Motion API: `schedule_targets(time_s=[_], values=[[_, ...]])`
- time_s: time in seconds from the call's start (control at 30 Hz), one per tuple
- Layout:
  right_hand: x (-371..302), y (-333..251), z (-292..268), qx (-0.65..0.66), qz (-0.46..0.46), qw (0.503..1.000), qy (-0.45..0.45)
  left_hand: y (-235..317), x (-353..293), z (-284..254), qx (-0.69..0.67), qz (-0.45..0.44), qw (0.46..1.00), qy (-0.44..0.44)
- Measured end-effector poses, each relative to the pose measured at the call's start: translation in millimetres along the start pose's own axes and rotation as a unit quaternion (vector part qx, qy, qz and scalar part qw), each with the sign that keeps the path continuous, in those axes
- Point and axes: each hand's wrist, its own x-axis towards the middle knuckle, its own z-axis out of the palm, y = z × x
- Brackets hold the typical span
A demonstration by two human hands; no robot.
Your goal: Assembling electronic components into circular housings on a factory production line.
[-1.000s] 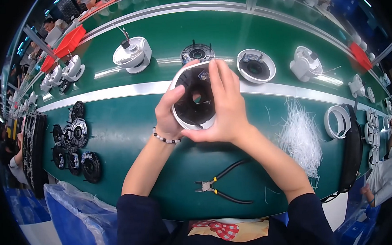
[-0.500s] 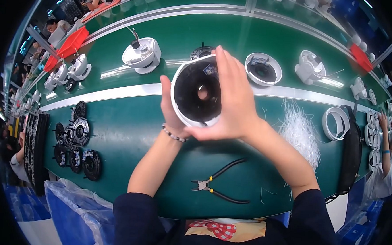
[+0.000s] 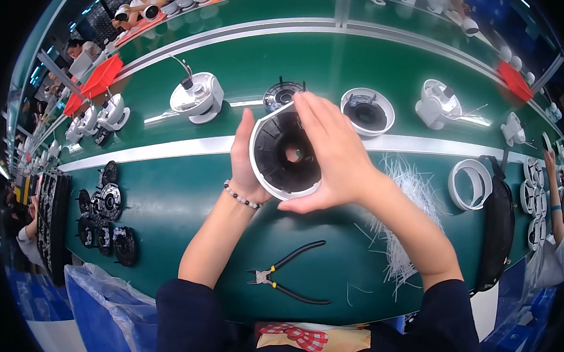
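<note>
Between both palms I hold a round housing with a white rim and a black ribbed inside, its open side facing me and a hole at its centre. My left hand presses on its left side, thumb up. My right hand wraps its right side, with the fingers along the upper edge and the thumb below. Nearer me on the green bench lie diagonal cutters with black handles, their jaws apart. Just beyond the housing sits a black round part with prongs.
Black circular parts cluster at left. White clipped strips lie under my right forearm, near a white ring and a black pouch. On the far belt stand a white camera body, a white-rimmed cup and another camera body.
The housing has tilted in my hands, so more of its ribbed inside shows. My view has shifted a little, moving the bench things in the picture. Both hands keep their hold.
</note>
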Motion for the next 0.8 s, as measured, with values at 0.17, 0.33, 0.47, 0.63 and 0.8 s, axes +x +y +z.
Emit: schedule_targets(time_s=[0.17, 0.33, 0.47, 0.63, 0.8], values=[[-13, 0, 12, -0.007, 0.040, 0.998, 0.043, -7, 2, -9, 0.010, 0.031, 0.997, -0.077], [-10, 4, 5, -0.001, 0.036, 0.998, 0.047, -16, 6, -3, -0.018, 0.053, 0.993, -0.104], [-11, 29, 26, 0.070, 0.126, 0.982, 0.126, -17, 14, -8, 0.047, 0.123, 0.990, -0.039], [-7, 12, 39, 0.221, 0.271, 0.931, 0.105, 15, -3, -17, 0.136, 0.052, 0.987, 0.069], [-8, 5, 63, 0.240, 0.273, 0.932, 0.004, 41, -17, -51, 0.252, 0.007, 0.948, 0.197]])
